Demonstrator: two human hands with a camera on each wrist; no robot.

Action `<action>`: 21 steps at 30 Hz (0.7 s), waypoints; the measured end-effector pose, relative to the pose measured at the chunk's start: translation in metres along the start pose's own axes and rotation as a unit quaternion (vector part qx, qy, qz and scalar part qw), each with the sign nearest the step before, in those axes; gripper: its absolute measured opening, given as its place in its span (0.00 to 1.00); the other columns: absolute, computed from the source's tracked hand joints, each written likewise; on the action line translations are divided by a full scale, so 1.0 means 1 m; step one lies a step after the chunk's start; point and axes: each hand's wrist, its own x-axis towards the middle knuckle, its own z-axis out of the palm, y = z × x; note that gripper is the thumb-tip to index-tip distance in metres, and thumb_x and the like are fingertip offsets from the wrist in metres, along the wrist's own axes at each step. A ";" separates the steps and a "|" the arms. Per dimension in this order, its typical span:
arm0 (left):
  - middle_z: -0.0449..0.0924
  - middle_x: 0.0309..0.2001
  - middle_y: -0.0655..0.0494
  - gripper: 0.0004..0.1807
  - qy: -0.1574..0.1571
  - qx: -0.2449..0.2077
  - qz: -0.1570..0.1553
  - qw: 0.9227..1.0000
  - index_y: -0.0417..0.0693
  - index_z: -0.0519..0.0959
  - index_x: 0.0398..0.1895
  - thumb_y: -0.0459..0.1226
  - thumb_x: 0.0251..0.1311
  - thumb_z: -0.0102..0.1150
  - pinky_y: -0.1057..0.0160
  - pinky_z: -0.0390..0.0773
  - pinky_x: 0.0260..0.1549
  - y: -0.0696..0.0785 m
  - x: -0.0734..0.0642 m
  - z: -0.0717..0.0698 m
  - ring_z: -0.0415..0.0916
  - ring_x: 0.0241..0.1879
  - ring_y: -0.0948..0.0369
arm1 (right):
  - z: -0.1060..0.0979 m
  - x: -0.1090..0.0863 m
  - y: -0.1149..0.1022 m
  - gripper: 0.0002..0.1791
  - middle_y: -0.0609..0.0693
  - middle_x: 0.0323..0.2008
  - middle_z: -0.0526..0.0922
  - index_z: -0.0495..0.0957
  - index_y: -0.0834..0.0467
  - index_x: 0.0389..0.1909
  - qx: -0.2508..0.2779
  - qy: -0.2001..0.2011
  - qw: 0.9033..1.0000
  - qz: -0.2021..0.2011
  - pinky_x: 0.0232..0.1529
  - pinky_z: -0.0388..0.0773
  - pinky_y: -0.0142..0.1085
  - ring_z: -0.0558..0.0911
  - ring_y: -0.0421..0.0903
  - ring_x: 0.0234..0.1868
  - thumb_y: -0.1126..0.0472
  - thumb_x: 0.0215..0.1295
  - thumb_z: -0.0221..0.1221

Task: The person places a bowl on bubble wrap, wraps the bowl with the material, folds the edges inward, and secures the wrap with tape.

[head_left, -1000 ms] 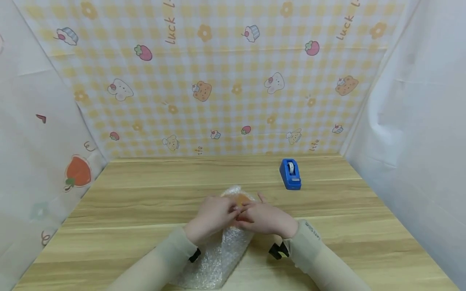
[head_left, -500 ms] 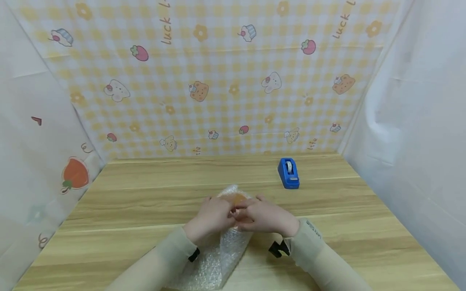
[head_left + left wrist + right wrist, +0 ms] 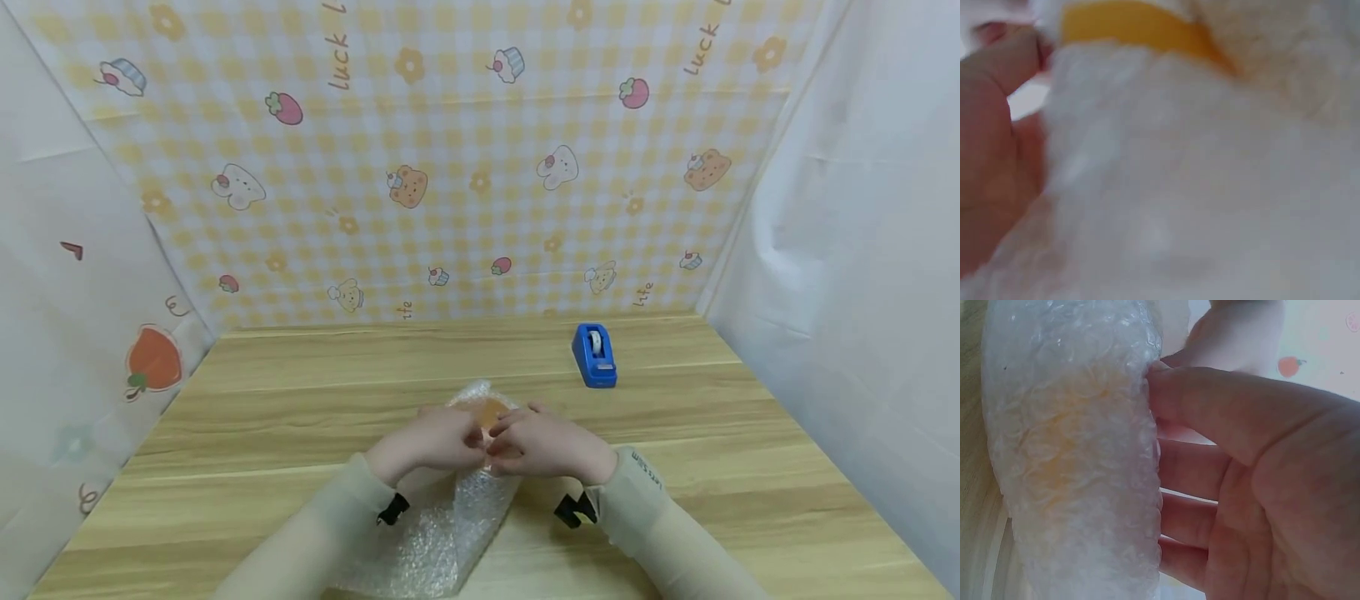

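Bubble wrap (image 3: 438, 533) lies mid-desk (image 3: 262, 417), near front edge, w/ an orange object (image 3: 487, 410) bundled in its far end. Both hands sit on that bundle, fingertips meeting over it. Left hand (image 3: 420, 446) w/ fingers curled, pinching the wrap on its left side; right hand (image 3: 551, 450) grips the wrap from the right, thumb pressed against it in wrist view. Blue tape dispenser (image 3: 596, 357) stands well apart, back right.
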 end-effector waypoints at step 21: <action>0.64 0.69 0.50 0.42 -0.066 0.130 -0.084 0.986 0.57 0.75 0.64 0.72 0.55 0.45 0.18 0.48 0.49 0.027 -0.022 -0.002 0.65 0.64 0.44 | 0.001 0.004 0.002 0.24 0.49 0.53 0.81 0.76 0.58 0.58 0.036 0.001 0.999 -0.014 0.68 0.55 0.54 0.79 0.43 0.52 0.53 0.64 0.63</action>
